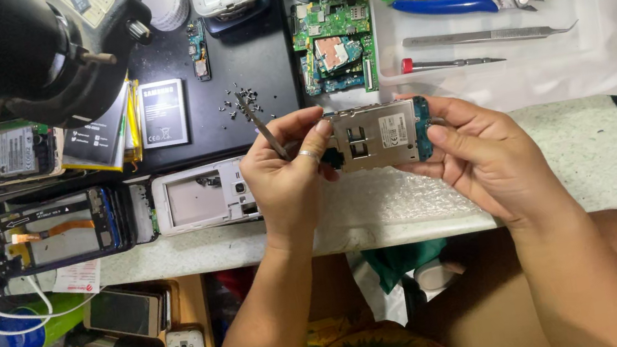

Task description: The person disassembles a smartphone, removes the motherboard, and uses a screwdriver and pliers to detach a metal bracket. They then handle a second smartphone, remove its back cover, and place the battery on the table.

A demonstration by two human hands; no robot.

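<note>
At the centre of the frame, both hands hold a phone circuit board (378, 135) above the counter (570, 157). The right hand (487, 153) pinches its right edge; the left hand (287, 168) steadies its left edge while gripping a thin metal tool (261, 123). The step looks like board inspection or prying, calling for a fine, steady tool tip. The board shows silver shielding and a teal edge.

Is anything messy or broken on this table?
Yes. Tiny screws lie scattered loose on the black mat. Several phones are opened up: a white shell sits bare, and the left hand and right hand hold a bare phone board.
</note>
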